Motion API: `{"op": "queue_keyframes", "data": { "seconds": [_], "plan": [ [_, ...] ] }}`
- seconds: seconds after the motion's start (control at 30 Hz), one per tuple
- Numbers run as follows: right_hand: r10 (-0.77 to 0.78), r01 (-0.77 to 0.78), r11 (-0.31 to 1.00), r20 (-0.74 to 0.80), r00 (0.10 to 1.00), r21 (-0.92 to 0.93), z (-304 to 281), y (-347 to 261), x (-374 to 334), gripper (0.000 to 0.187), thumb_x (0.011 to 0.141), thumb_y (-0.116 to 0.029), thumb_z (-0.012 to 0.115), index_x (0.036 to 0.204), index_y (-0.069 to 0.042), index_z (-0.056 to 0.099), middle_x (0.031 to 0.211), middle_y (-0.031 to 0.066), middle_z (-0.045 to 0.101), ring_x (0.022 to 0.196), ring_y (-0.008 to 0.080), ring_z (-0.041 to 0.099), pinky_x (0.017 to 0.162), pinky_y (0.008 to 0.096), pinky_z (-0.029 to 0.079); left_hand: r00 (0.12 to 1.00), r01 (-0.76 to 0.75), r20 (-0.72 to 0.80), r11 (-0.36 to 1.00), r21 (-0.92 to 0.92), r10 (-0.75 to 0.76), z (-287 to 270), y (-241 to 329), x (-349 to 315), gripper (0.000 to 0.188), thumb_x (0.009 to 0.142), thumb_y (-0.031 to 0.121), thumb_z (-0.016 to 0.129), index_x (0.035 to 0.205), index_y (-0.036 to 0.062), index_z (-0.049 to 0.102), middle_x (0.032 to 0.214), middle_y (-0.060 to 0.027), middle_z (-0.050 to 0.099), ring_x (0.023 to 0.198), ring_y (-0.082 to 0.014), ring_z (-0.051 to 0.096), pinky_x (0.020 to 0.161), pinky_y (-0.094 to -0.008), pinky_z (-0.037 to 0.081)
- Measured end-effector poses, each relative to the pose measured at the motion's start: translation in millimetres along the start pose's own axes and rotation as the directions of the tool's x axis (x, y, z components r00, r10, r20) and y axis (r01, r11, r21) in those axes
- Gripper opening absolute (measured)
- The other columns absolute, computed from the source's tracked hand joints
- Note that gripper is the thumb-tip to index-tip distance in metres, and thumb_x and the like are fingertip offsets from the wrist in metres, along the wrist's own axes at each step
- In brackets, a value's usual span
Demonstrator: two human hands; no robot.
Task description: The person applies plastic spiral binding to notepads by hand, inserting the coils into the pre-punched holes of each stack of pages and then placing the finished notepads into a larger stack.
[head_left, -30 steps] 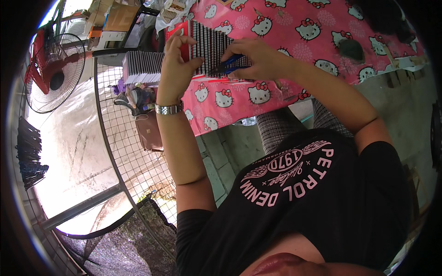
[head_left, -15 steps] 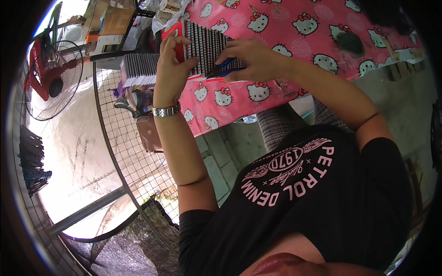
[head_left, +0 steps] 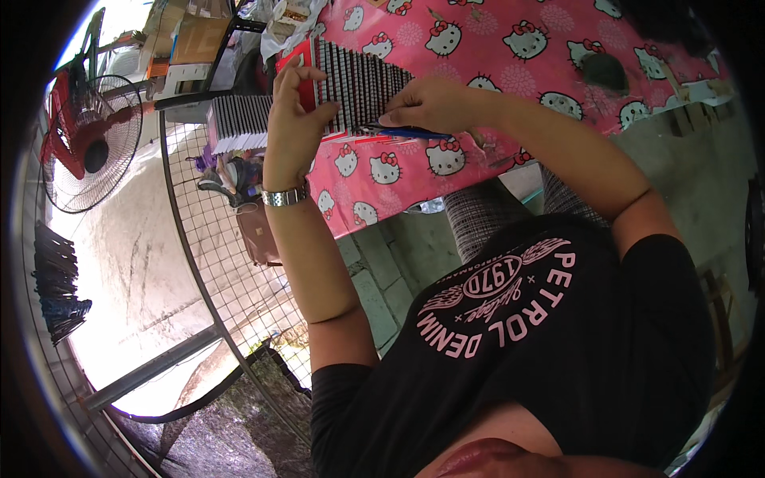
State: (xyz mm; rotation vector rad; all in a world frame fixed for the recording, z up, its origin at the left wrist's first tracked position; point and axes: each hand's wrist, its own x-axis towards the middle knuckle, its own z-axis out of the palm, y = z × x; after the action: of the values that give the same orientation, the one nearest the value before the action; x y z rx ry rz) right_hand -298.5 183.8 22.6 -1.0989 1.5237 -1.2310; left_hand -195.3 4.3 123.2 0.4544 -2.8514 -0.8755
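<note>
A row of spiral-bound notebooks (head_left: pixel 358 84) stands packed together on the table, black wire spines upward, with a red cover at the left end. My left hand (head_left: pixel 296 107), wearing a metal watch, grips that left end between curled fingers and thumb. At the near right part of the row, my right hand (head_left: pixel 422 105) has its fingers and thumb drawn together by the spines; what they pinch is hidden. Blue-handled pliers (head_left: pixel 418 132) lie just below that hand along the row's near edge, their dark head close to my thumb tip.
A pink patterned cloth (head_left: pixel 446 159) covers the table. Left of my left wrist is another stack of spiral-bound notebooks (head_left: pixel 239 119). A red fan (head_left: pixel 92 147) stands farther left by a wire mesh (head_left: pixel 239 263). A dark round object (head_left: pixel 604 73) sits on the table's right side.
My right hand has let the blue handles out of its grasp and drawn its fingers together at the spines. The pliers now lie flatter, pointing right. My left hand stays in place.
</note>
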Motion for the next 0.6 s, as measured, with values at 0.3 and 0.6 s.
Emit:
{"op": "queue_keyframes", "data": {
  "seconds": [0.3,0.6],
  "plan": [
    [-0.18,0.166,0.977,-0.103,0.978,-0.133,3,11,-1,0.037,0.086,-0.033,0.069,0.11,-0.005,0.067,0.093,0.0124,0.067,0.086,0.0224,0.065,0.078,0.0363,0.051,1.0,0.013,0.022,0.999,-0.031,-0.012,-2,-1,1,0.042,0.067,-0.006,0.07,0.105,0.006,0.056,0.135,-0.0137,0.048,0.138,-0.0293,0.036,0.107,-0.038,0.034],
    [-0.521,0.39,0.814,-0.246,0.817,-0.431,10,38,9,0.037,0.085,-0.034,0.068,0.105,-0.004,0.068,0.094,0.0134,0.068,0.084,0.0248,0.066,0.074,0.036,0.052,0.999,0.012,0.03,0.999,-0.038,-0.011,-1,1,4,0.041,0.069,-0.006,0.067,0.106,0.0062,0.056,0.136,-0.0141,0.047,0.138,-0.0285,0.036,0.107,-0.0373,0.033]
  ]
}}
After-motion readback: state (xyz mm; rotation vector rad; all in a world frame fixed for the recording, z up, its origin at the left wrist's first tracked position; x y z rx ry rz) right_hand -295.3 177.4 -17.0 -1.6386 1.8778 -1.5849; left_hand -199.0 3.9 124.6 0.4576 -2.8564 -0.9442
